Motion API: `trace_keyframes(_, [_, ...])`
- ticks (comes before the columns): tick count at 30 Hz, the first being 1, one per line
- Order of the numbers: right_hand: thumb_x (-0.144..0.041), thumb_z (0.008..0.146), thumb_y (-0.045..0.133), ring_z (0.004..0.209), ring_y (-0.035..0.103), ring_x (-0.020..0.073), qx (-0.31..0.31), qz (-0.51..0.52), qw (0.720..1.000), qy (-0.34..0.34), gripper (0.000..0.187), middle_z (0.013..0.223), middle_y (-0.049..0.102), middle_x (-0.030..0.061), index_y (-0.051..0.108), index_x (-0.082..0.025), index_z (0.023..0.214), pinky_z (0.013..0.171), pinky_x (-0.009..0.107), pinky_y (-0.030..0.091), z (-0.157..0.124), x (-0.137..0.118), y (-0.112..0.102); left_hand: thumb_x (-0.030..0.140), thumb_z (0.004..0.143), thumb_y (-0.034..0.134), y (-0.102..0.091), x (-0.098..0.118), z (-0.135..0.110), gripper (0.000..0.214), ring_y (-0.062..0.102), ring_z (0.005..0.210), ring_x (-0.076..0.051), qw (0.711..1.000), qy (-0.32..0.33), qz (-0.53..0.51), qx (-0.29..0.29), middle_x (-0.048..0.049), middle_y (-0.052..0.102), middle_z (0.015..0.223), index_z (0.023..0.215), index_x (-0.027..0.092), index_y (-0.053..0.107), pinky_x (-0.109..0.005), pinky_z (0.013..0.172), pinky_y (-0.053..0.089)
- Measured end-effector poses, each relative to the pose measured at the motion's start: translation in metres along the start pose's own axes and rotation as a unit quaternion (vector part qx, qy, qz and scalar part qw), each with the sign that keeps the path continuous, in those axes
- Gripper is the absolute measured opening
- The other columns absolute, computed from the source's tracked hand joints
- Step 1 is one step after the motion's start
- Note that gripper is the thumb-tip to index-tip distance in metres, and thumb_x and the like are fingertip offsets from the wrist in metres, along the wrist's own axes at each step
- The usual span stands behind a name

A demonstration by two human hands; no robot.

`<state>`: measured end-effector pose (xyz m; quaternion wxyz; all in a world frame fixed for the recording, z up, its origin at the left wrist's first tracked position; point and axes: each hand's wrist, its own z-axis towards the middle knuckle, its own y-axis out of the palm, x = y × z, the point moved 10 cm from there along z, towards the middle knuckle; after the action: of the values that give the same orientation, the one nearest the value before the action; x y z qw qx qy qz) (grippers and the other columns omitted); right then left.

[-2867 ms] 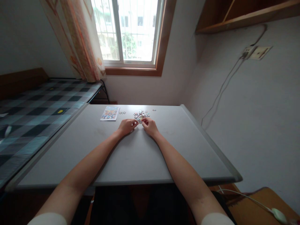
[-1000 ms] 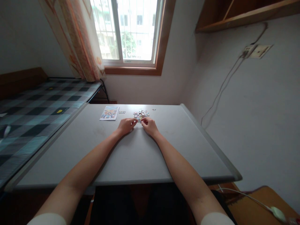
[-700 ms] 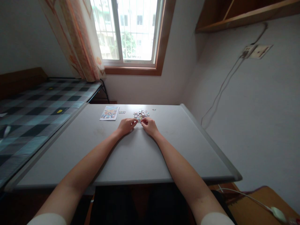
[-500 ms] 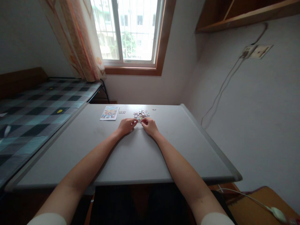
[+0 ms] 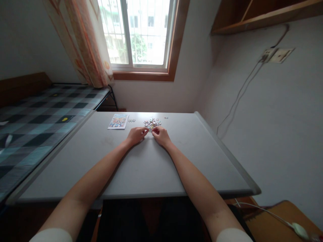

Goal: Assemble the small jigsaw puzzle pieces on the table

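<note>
Puzzle pieces (image 5: 152, 122) lie in one loose heap on the grey bench (image 5: 141, 168), just beyond my fingers (image 5: 145, 132) and partly between them. My left hand (image 5: 135, 135) and my right hand (image 5: 162, 135) face each other at the near edge of this heap. On both, the fingers are bent inward, but whether they close on a piece I cannot tell; it is too small.

From here, I think, a hand going forward too low could push the whole heap and scatter it, since the pieces look loose. A smaller trouble: one piece may slip, if the pinch is weak.

Around, the largest is the bed (image 5: 63, 104), well to the left of my fingers. My own hands stand in the way, hiding the heap's near edge. Beyond my left fingers lies the picture sheet (image 5: 118, 121), then, beside it, a small group of pieces (image 5: 131, 120). Smallest, a tiny cluster (image 5: 166, 118) sits beyond my right fingers.
</note>
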<state>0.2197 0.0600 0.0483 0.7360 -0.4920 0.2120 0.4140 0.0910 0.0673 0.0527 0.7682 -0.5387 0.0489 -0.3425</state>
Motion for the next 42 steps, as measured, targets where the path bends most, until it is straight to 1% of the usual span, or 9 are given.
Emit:
trace_keyframes(10, [-0.020, 0.073, 0.058, 0.064, 0.055, 0.0116, -0.007, -0.003, 1.000, 0.001, 0.007, 0.072, 0.063, 0.0010, 0.064, -0.017, 0.074, 0.064, 0.023, 0.043, 0.0001, 0.0001, 0.0019, 0.039, 0.089, 0.047, -0.0003, -0.0007, 0.0000, 0.029, 0.058, 0.059, -0.012, 1.000, -0.011, 0.002, 0.000, 0.0008, 0.068, 0.071, 0.102, 0.026, 0.068, -0.022, 0.060, 0.038])
trace_keyframes(17, [-0.018, 0.073, 0.059, 0.063, 0.054, 0.0109, -0.006, 0.001, 1.000, 0.005, 0.005, 0.071, 0.063, 0.0006, 0.064, -0.017, 0.074, 0.063, 0.022, 0.043, 0.0003, 0.0012, 0.0023, 0.034, 0.086, 0.049, -0.0018, 0.0007, -0.0002, 0.027, 0.057, 0.057, -0.012, 1.000, -0.017, 0.000, -0.004, 0.0022, 0.068, 0.070, 0.104, 0.026, 0.068, -0.022, 0.058, 0.037])
trace_keyframes(21, [-0.017, 0.073, 0.059, 0.063, 0.054, 0.0111, -0.004, 0.005, 1.000, 0.001, 0.005, 0.072, 0.063, 0.0006, 0.063, -0.017, 0.074, 0.063, 0.023, 0.043, 0.0002, 0.0007, 0.0018, 0.033, 0.083, 0.051, -0.0024, 0.0026, -0.0005, 0.029, 0.057, 0.057, -0.012, 1.000, -0.016, -0.002, -0.006, 0.0030, 0.067, 0.069, 0.107, 0.027, 0.067, -0.022, 0.058, 0.037])
trace_keyframes(28, [-0.018, 0.074, 0.059, 0.064, 0.054, 0.0113, -0.001, 0.002, 1.000, 0.004, 0.004, 0.072, 0.062, 0.0009, 0.063, -0.017, 0.074, 0.064, 0.023, 0.043, 0.0004, 0.0017, 0.0009, 0.039, 0.083, 0.053, -0.0022, 0.0026, -0.0007, 0.030, 0.057, 0.058, -0.012, 1.000, -0.017, -0.003, -0.003, 0.0035, 0.067, 0.069, 0.107, 0.028, 0.067, -0.022, 0.059, 0.037])
trace_keyframes(33, [-0.018, 0.074, 0.059, 0.064, 0.054, 0.0116, -0.002, 0.003, 1.000, 0.006, 0.005, 0.072, 0.061, 0.0007, 0.063, -0.017, 0.075, 0.064, 0.024, 0.043, 0.0001, 0.0013, 0.0009, 0.043, 0.086, 0.051, 0.0007, 0.0006, 0.0001, 0.029, 0.058, 0.058, -0.012, 1.000, -0.013, -0.004, -0.014, 0.0025, 0.068, 0.071, 0.104, 0.027, 0.068, -0.022, 0.058, 0.037])
trace_keyframes(42, [-0.022, 0.073, 0.059, 0.061, 0.053, 0.0111, 0.003, 0.008, 1.000, 0.007, 0.007, 0.068, 0.059, -0.0006, 0.063, -0.018, 0.077, 0.063, 0.024, 0.043, 0.0008, 0.0035, 0.0011, 0.048, 0.089, 0.046, 0.0006, -0.0018, 0.0006, 0.033, 0.058, 0.059, -0.012, 1.000, -0.009, 0.003, -0.004, 0.0016, 0.068, 0.070, 0.103, 0.027, 0.068, -0.022, 0.059, 0.036])
